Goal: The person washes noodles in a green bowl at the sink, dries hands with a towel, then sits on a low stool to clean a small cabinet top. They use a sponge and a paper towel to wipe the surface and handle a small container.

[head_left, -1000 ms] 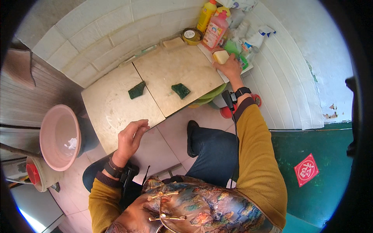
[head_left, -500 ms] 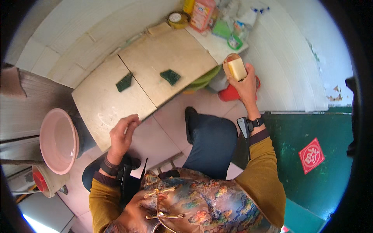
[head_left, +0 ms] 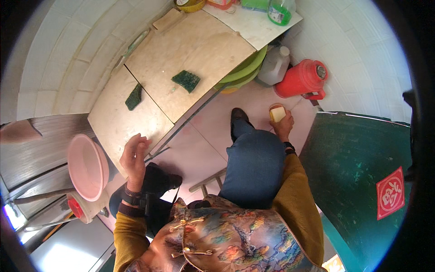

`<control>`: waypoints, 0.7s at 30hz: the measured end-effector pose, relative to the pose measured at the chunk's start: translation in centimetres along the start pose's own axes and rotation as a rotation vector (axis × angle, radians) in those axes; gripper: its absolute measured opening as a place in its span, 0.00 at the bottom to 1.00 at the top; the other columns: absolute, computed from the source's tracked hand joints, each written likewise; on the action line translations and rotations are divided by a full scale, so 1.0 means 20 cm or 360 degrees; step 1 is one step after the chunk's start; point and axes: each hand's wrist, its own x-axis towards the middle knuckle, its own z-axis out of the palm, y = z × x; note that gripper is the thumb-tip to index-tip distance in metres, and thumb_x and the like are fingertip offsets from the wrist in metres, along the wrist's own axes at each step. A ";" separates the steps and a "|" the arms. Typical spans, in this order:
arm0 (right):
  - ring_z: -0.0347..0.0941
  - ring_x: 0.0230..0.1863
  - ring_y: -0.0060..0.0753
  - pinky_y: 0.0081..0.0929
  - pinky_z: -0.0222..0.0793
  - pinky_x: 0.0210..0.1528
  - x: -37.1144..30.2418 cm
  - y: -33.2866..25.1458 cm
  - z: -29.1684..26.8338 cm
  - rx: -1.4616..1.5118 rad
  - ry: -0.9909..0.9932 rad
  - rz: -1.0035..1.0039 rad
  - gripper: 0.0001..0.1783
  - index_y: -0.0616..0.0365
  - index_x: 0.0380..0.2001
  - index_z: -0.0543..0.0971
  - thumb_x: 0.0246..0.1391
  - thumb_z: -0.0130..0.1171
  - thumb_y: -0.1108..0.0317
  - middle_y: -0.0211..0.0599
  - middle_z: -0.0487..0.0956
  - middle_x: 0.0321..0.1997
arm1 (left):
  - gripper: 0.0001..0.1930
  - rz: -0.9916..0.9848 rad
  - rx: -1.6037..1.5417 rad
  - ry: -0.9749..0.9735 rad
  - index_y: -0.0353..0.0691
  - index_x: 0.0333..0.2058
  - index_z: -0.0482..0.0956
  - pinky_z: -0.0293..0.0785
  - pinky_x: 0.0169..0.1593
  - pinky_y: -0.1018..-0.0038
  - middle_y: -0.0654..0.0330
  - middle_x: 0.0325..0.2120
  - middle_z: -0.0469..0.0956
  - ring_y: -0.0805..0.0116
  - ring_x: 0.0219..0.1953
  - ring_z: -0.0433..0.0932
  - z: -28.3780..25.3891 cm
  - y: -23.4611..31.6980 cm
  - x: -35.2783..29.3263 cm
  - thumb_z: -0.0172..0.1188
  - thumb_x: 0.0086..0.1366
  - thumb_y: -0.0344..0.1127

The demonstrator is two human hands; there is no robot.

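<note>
Beige tiled tabletop: left hand at its near edge, fingers half-curled, nothing held. Farther, past the blue-trousered right knee: right hand closed round a cream rectangular block in a rounded brownish dish. I'd guess light, firm, slick; hold dish sides.

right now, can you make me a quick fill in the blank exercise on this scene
The pale bar is in the person's ____ hand.
On the table lie ____ dark green pads.
The flask is ____ in colour.
The pink basin is on the person's ____ side.

Missing words: right; two; red; left.
</note>
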 end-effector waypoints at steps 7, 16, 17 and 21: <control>0.62 0.63 0.64 0.63 0.63 0.59 -0.02 0.08 0.12 -0.0090 -0.0212 0.0064 0.66 0.51 0.70 0.52 0.29 0.83 0.61 0.55 0.66 0.61 | 0.18 0.0118 0.0124 0.0057 0.31 0.58 0.70 0.78 0.47 0.72 0.52 0.43 0.80 0.62 0.44 0.83 0.01 0.06 0.04 0.54 0.71 0.21; 0.76 0.49 0.58 0.49 0.72 0.53 0.10 -0.06 -0.08 0.0051 -0.0035 -0.0188 0.37 0.57 0.65 0.66 0.55 0.66 0.61 0.56 0.78 0.52 | 0.18 0.0330 0.0163 0.0083 0.32 0.54 0.74 0.81 0.45 0.72 0.52 0.39 0.83 0.63 0.42 0.86 0.04 0.09 0.08 0.59 0.66 0.18; 0.77 0.48 0.56 0.46 0.73 0.51 0.14 -0.13 -0.17 0.0191 0.0015 -0.0447 0.31 0.58 0.62 0.70 0.57 0.64 0.61 0.55 0.79 0.50 | 0.18 0.0342 0.0138 0.0086 0.32 0.54 0.74 0.81 0.45 0.73 0.53 0.39 0.83 0.63 0.41 0.86 0.05 0.09 0.09 0.59 0.66 0.18; 0.79 0.44 0.53 0.40 0.75 0.50 0.24 -0.60 -0.60 0.0402 -0.0001 -0.1196 0.18 0.57 0.53 0.78 0.59 0.56 0.74 0.49 0.81 0.44 | 0.17 0.0243 -0.0203 0.0137 0.32 0.54 0.75 0.80 0.45 0.73 0.53 0.40 0.83 0.64 0.42 0.86 0.08 0.09 0.12 0.59 0.66 0.18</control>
